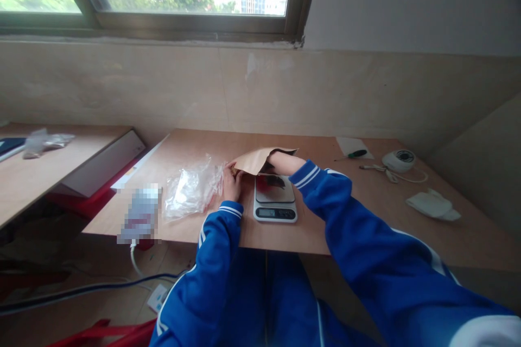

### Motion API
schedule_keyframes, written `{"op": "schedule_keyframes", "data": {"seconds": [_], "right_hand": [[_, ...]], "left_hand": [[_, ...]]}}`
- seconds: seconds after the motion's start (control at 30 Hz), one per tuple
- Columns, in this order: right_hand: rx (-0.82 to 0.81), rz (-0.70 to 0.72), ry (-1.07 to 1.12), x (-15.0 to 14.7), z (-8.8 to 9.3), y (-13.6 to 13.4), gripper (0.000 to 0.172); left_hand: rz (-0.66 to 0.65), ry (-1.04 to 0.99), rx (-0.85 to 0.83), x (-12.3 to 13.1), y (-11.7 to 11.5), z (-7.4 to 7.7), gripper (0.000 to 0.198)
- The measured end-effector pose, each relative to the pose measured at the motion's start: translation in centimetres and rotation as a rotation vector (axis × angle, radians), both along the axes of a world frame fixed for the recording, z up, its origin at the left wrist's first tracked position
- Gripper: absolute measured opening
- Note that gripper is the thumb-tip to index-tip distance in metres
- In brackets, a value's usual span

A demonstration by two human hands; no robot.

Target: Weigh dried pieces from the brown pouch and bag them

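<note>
While a brown paper bag (255,160) lies tilted over the far edge of a small digital scale (274,199), its contents stay hidden. Gripping the bag's left edge is the left hand (232,181); the right hand (277,161) reaches inside, its grip unseen. A crumpled clear plastic bag (191,188) lies just left.

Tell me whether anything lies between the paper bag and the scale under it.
Nothing visible does. The paper bag, gripped by the left hand with the right hand inside it, hangs directly over the scale; its platform shows only a dark reflection.
</note>
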State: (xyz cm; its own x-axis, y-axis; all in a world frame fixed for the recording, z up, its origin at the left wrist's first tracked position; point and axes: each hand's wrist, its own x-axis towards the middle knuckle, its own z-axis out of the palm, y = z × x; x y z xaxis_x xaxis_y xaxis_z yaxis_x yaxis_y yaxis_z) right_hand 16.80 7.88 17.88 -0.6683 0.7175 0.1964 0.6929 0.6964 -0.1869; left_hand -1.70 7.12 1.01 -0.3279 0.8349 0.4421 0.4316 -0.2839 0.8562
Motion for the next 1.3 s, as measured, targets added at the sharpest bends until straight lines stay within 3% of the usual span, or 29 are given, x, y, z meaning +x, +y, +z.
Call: {"op": "schedule_keyframes", "data": {"seconds": [0.27,0.63,0.93,1.17,1.3], "right_hand": [[0.031,-0.052,-0.224,-0.1,1.8,-1.6,0.025],[0.137,-0.184,-0.137,0.8,3.3,-3.3,0.020],[0.202,-0.168,0.156,2.4,2.3,-3.7,0.031],[0.186,-0.005,0.255,3.2,1.5,-3.3,0.032],[0.194,0.061,0.459,3.2,0.5,-3.0,0.026]], "left_hand": [[-0.004,-0.023,-0.006,-0.1,-0.1,0.2,0.037],[0.002,-0.006,0.014,-0.2,0.1,0.1,0.036],[0.002,0.012,0.021,-0.2,0.2,-0.2,0.039],[-0.003,0.003,0.019,-0.2,0.2,-0.3,0.038],[-0.005,-0.004,0.017,-0.3,0.3,-0.5,0.039]]}}
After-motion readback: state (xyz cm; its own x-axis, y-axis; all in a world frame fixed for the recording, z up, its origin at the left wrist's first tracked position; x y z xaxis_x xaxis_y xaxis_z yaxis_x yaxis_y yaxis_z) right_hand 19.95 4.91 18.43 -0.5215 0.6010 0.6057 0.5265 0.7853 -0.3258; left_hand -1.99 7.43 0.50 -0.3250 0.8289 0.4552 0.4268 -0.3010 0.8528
